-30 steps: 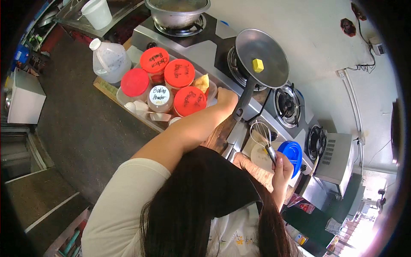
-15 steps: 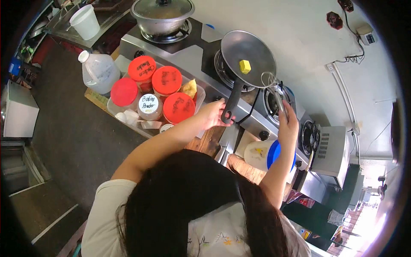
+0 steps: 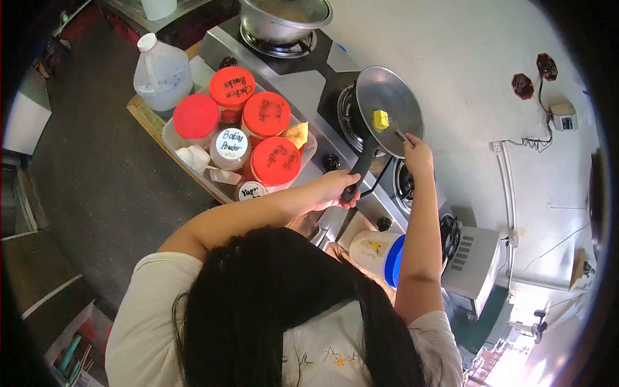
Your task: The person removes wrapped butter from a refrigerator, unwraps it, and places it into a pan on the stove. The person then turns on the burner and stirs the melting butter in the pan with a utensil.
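Observation:
My left hand [image 3: 340,189] is wrapped round the black handle [image 3: 366,161] of a grey frying pan [image 3: 400,97], which sits tilted over a stove burner. A yellow block [image 3: 380,120] lies inside the pan. My right hand [image 3: 418,155] is closed on the whisk [image 3: 402,137] at the pan's near right edge. Only a short dark part of the whisk shows clearly; its wires are hard to make out against the pan.
A tub of red-lidded jars [image 3: 276,161] stands left of my left arm, with a plastic jug [image 3: 162,74] behind it. A steel pot [image 3: 284,22] sits on the far burner. A blue-lidded container [image 3: 371,250] is below my right forearm.
My left hand has gone from beside the stove edge to the pan handle and closed on it. My right hand has carried the whisk from above the blue-lidded container to the pan.

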Tool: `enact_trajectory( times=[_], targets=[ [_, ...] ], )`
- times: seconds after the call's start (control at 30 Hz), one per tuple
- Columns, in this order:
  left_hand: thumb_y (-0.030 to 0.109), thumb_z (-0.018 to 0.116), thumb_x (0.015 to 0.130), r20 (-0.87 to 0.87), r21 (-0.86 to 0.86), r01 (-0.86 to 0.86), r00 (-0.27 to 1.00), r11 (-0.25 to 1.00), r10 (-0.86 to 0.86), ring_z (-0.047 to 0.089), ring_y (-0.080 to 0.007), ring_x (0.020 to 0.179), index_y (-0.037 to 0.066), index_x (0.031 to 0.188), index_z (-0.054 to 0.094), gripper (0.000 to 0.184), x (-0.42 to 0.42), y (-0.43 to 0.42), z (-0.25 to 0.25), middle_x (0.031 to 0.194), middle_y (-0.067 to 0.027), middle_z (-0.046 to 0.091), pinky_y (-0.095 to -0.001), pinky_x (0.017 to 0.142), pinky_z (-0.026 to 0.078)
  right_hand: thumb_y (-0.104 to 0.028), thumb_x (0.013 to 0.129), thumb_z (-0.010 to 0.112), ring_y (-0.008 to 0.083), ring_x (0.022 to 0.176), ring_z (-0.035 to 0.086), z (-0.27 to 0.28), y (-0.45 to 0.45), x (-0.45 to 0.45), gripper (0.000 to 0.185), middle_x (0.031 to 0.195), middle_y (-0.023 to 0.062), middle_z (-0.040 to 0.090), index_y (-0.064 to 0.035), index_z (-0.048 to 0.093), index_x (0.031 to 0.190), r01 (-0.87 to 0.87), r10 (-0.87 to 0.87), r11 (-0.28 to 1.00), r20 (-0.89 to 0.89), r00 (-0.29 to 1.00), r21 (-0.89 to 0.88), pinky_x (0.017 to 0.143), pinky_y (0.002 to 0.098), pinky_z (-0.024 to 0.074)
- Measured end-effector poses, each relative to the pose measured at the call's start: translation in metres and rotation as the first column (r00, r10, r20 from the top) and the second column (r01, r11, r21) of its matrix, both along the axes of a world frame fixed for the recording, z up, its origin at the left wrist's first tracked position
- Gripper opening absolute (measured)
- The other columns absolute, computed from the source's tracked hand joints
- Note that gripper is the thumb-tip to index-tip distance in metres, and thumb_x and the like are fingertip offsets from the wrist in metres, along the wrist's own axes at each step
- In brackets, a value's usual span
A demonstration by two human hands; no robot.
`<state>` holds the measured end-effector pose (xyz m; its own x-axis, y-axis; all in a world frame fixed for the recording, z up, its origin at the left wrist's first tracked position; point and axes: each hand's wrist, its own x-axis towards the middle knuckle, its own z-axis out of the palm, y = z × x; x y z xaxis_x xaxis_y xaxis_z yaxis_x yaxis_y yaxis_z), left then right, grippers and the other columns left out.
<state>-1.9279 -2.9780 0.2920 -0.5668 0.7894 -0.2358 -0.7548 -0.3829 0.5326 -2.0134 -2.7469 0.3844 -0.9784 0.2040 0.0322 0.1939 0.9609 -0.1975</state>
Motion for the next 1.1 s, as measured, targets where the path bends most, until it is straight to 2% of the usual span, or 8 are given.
enact_trajectory(
  times=[0.13,0.27,0.37,0.47,0.57,0.87,0.97,1.1],
  targets=[
    [0.03,0.042,0.098,0.001,-0.024,0.004,1.0,1.0,-0.004,0.055,-0.0168,0.064,0.01,0.098,0.046,0.02,0.0,-0.004,0.006,0.08,-0.0058,0.056,-0.0311,0.059,0.043,-0.026,0.085,0.051,0.0353,0.104,0.059,-0.002,0.003,-0.01,0.036,0.109,0.0201,0.062,-0.0082,0.062,0.115,0.0,0.0,1.0,0.02,1.0,0.007,0.091,0.0397,0.045],
    [0.03,0.042,0.098,0.013,-0.053,0.01,1.0,0.999,-0.009,0.055,-0.0164,0.065,0.011,0.098,0.047,0.02,-0.001,-0.005,0.007,0.082,-0.006,0.056,-0.0307,0.06,0.043,-0.026,0.084,0.053,0.0344,0.103,0.059,0.013,0.009,-0.021,0.036,0.108,0.0189,0.063,-0.0079,0.062,0.115,0.029,-0.034,0.998,-0.093,0.995,-0.054,0.089,0.0391,0.0457],
    [0.031,0.043,0.098,0.019,-0.04,0.02,1.0,0.999,-0.019,0.055,-0.0164,0.066,0.012,0.098,0.047,0.019,-0.002,-0.005,0.005,0.083,-0.0059,0.057,-0.0301,0.06,0.043,-0.025,0.084,0.053,0.0344,0.101,0.06,0.001,0.02,-0.035,0.037,0.106,0.0198,0.064,-0.0073,0.062,0.115,-0.068,0.071,0.997,-0.051,0.996,0.045,0.087,0.0385,0.0466],
    [0.031,0.044,0.097,0.033,-0.054,0.004,0.999,0.999,-0.002,0.056,-0.0166,0.066,0.012,0.098,0.047,0.019,-0.001,-0.003,0.002,0.083,-0.0057,0.057,-0.0298,0.059,0.043,-0.024,0.084,0.052,0.0344,0.099,0.061,-0.015,0.025,-0.042,0.038,0.104,0.0206,0.064,-0.0068,0.061,0.116,-0.059,0.059,0.998,-0.002,0.998,-0.008,0.086,0.0383,0.0472],
    [0.031,0.043,0.098,0.058,-0.056,0.01,0.998,0.998,-0.007,0.056,-0.0168,0.067,0.012,0.099,0.047,0.019,-0.001,-0.009,0.008,0.082,-0.0056,0.057,-0.0299,0.058,0.043,-0.024,0.084,0.051,0.0349,0.099,0.061,0.006,-0.005,-0.029,0.037,0.104,0.021,0.064,-0.0069,0.061,0.116,0.052,-0.052,0.995,-0.003,0.999,-0.081,0.087,0.0389,0.0468],
    [0.03,0.04,0.099,0.027,0.026,0.025,0.999,0.999,-0.026,0.052,-0.014,0.061,0.012,0.101,0.043,0.019,0.002,-0.008,0.008,0.077,-0.004,0.055,-0.0272,0.053,0.04,-0.021,0.085,0.051,0.0382,0.101,0.059,-0.01,0.0,-0.016,0.037,0.106,0.0231,0.062,-0.0059,0.06,0.117,-0.087,0.087,0.996,0.01,0.996,0.019,0.088,0.0414,0.0458],
    [0.029,0.038,0.099,0.04,0.016,0.023,0.999,1.0,-0.024,0.05,-0.0134,0.059,0.012,0.102,0.042,0.018,0.003,-0.011,0.014,0.076,-0.0034,0.053,-0.027,0.052,0.039,-0.02,0.085,0.05,0.0382,0.101,0.059,0.001,-0.003,-0.005,0.037,0.107,0.0238,0.061,-0.0057,0.06,0.117,-0.093,0.092,0.996,-0.049,0.995,-0.018,0.088,0.0418,0.0459],
    [0.03,0.04,0.099,0.038,0.015,0.015,0.999,1.0,-0.016,0.052,-0.014,0.059,0.011,0.102,0.043,0.019,0.003,-0.009,0.008,0.076,-0.0038,0.054,-0.0269,0.051,0.041,-0.02,0.085,0.051,0.0377,0.1,0.059,0.001,0.0,-0.001,0.037,0.107,0.0234,0.062,-0.007,0.059,0.118,-0.064,0.064,0.998,0.025,0.998,0.027,0.088,0.0414,0.0461]
  ],
)
